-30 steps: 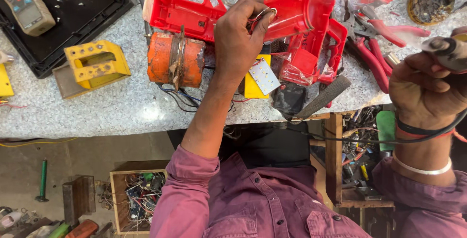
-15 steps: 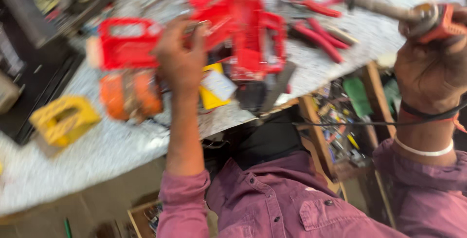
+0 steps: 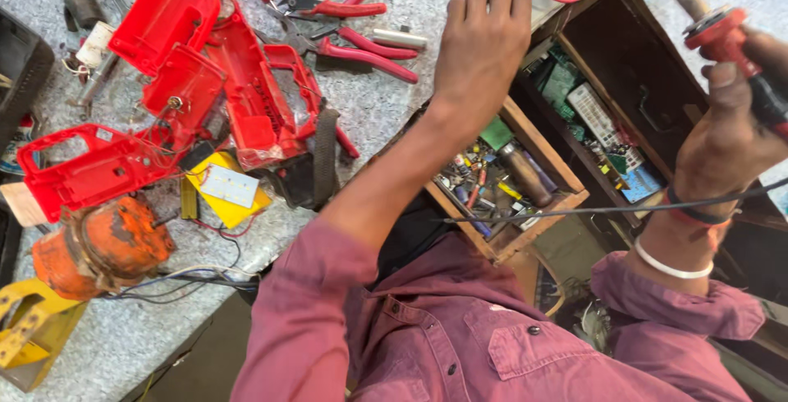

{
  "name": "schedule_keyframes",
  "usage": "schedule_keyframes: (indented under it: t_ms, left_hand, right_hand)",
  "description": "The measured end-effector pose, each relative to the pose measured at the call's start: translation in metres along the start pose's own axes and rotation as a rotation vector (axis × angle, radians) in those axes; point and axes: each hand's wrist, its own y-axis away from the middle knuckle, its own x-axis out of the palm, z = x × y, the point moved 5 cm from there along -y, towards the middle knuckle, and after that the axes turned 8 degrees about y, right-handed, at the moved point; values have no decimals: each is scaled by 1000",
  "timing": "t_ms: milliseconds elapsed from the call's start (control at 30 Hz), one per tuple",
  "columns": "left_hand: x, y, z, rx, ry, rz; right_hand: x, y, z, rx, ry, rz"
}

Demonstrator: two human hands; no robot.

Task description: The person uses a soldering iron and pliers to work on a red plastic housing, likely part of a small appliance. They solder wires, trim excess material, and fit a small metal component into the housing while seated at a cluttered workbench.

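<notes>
Red-handled tool (image 3: 739, 57), metal-tipped: held in my right hand (image 3: 735, 135), grip closed round the handle, raised above the open wooden drawers (image 3: 533, 180) beside the desk (image 3: 410, 106). My left hand (image 3: 480, 45): grip empty, fingers curled, knuckles up, at the desk's edge, near red pliers (image 3: 353, 28) and well apart from red plastic casings (image 3: 189, 65).

Red-handled tool (image 3: 735, 49): gripped in right hand (image 3: 730, 135), tilted, above open drawers.

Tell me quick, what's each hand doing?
Left hand: fingers curled, knuckles up, over the grey speckled worktop; grip cannot be told.
Right hand: closed around a red-handled tool.
</notes>
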Motion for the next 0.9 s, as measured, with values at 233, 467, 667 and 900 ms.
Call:
schedule_keyframes:
  t_ms: [233,467,667,900]
  left_hand:
    - [56,-28,48,-191,268,20]
    - [19,-25,77,-233,331,-87]
    - [2,-24,84,-299,399,-107]
    - [7,-16,92,-306,452,-163]
  right_hand:
    - [8,4,39,-134,233,285]
    - [90,-17,97,-500,386,530]
    - [136,-28,120,-671,487,553]
    - [142,-21,119,-685,481,572]
